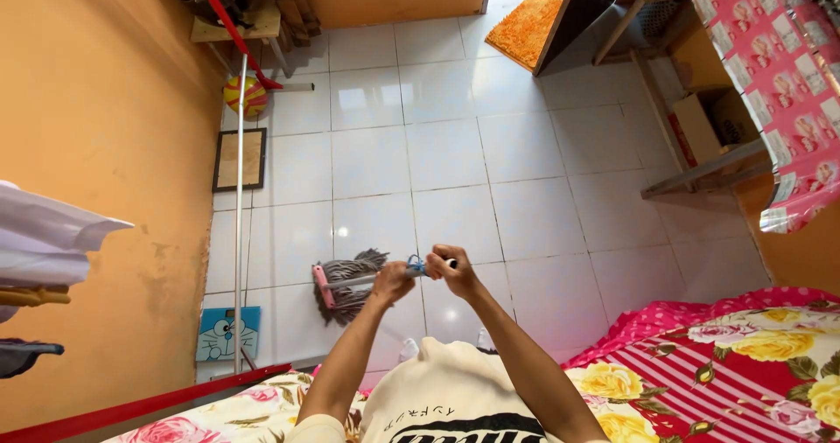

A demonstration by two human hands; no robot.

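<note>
Head view: both hands meet at the top end of a mop handle (367, 278). The left hand (391, 282) is clenched around the pale shaft just below the top. The right hand (455, 268) is closed over the very end of the handle, touching a small blue loop (416, 265) that sits between the two hands. From the grip the shaft runs left and away to the mop head (346, 287), a pink bar with grey strings, which lies on the white tiled floor (455, 154) just left of the left hand as seen here.

A long metal pole (239, 216) stands against the orange wall (114, 128) on the left, with a yellow and red ball (246, 95) near its upper part and a framed board (240, 159) on the floor beside it. A blue cartoon picture (227, 333) leans at the wall's foot. An orange mat (525, 27) lies at the doorway, well apart from the mop. A floral bedspread (735, 364) fills the lower right.
</note>
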